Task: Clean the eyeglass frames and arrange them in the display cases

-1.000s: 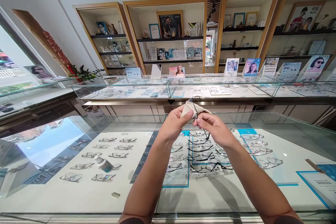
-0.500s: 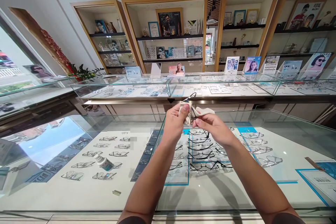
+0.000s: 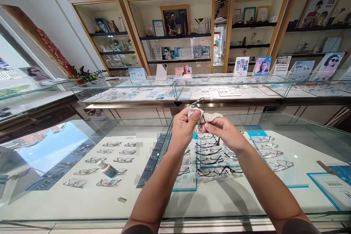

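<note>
In the head view, a pair of dark-framed eyeglasses is held up over the glass counter, partly wrapped in a cream cleaning cloth. My left hand is closed on the cloth and the glasses inside it, its thumb pressed on the front. The fingers of my right hand pinch the glasses from the other side, close to my left fingertips, and the cloth's loose end lies over that hand. One curved dark end of the frame sticks out above my left hand. The cloth and fingers hide the lenses.
Beneath my arms, the glass-topped display case holds rows of eyeglasses. A white spray bottle lies tilted on the left glass, near a small metallic piece. Another display counter runs across behind.
Both hands keep their hold on the glasses and cloth. The cloth and fingers have shifted slightly. The whole view has moved a little.
</note>
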Available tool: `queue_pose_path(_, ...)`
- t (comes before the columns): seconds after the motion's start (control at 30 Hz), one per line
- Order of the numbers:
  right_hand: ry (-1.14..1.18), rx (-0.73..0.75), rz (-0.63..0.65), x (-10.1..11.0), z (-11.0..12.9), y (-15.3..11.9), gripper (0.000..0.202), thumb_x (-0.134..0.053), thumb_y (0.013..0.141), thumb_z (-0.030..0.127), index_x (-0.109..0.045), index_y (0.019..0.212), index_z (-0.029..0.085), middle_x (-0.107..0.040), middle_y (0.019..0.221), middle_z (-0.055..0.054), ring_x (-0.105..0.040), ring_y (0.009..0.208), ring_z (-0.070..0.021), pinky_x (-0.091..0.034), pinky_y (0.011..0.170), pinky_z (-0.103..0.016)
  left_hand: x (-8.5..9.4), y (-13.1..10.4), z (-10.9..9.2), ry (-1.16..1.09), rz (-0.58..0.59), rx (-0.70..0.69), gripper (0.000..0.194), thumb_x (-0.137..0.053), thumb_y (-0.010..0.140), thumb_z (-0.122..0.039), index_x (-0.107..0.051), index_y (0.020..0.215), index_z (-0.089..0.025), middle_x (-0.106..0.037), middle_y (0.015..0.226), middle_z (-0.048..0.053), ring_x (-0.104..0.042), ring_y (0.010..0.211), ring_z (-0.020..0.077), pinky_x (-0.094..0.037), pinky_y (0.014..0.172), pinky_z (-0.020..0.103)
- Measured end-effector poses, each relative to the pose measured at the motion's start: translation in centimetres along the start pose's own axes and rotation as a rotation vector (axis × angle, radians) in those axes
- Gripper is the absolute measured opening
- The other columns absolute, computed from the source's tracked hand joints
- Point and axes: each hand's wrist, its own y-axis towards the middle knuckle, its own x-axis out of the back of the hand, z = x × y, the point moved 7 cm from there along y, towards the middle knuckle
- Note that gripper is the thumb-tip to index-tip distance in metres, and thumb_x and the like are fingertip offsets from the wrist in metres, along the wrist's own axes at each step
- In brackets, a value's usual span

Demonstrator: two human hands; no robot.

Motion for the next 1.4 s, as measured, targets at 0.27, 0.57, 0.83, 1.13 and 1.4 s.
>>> queue_pose_path(0.27,0.011,0.045,-0.149,2.2,0.3,0.0,0.038,-0.081,0.092,0.062,-0.082,0.089,0.024,-0.077,0.096,-0.005,-0.065,0.094,-0.0210,-0.050,0.091,-0.038,1.5,1.1,0.0,-0.033,0.013,0.137,0.053,-0.083,0.088,-0.069,-0.079,0.091,-0.016,-0.067,0.066,0.001,-0.056,0.060,0.0129,-0.047,0.062,0.026)
queue_pose_path(0.57,0.181,0.107,-0.403,4.5,0.1,0.3,0.035,-0.085,0.087,0.062,-0.080,0.091,0.027,-0.073,0.103,-0.005,-0.059,0.090,-0.0193,-0.047,0.076,-0.033,0.6,0.5,1.2,-0.010,0.063,0.181,0.050,-0.077,0.094,-0.066,-0.083,0.106,-0.018,-0.075,0.082,0.005,-0.064,0.078,0.0174,-0.050,0.074,0.029)
queue_pose_path(0.83,0.281,0.081,-0.425,3.7,-0.3,0.7,0.045,-0.089,0.078,0.066,-0.075,0.088,0.025,-0.065,0.086,0.000,-0.052,0.071,-0.0137,-0.044,0.064,-0.028,-1.9,-0.5,1.8,0.060,0.170,0.227,0.054,-0.072,0.096,-0.070,-0.078,0.096,-0.017,-0.067,0.074,0.002,-0.052,0.066,0.0134,-0.041,0.064,0.026)
queue_pose_path(1.13,0.307,0.061,-0.401,2.2,-0.7,0.5,0.047,-0.088,0.079,0.068,-0.070,0.086,0.026,-0.068,0.090,-0.001,-0.056,0.074,-0.0155,-0.048,0.064,-0.027,-2.7,-1.0,3.3,0.050,0.053,0.173,0.051,-0.076,0.095,-0.066,-0.076,0.091,-0.016,-0.053,0.070,-0.002,-0.041,0.065,0.0103,-0.033,0.063,0.026)
queue_pose_path(1.4,0.364,0.058,-0.416,1.9,-0.6,0.3,0.045,-0.089,0.078,0.064,-0.069,0.085,0.025,-0.064,0.090,-0.002,-0.052,0.076,-0.0159,-0.045,0.065,-0.027,-3.1,-0.8,2.5,0.063,0.087,0.135,0.048,-0.093,0.081,-0.057,-0.077,0.100,-0.016,-0.061,0.079,-0.001,-0.048,0.070,0.0123,-0.038,0.066,0.026)
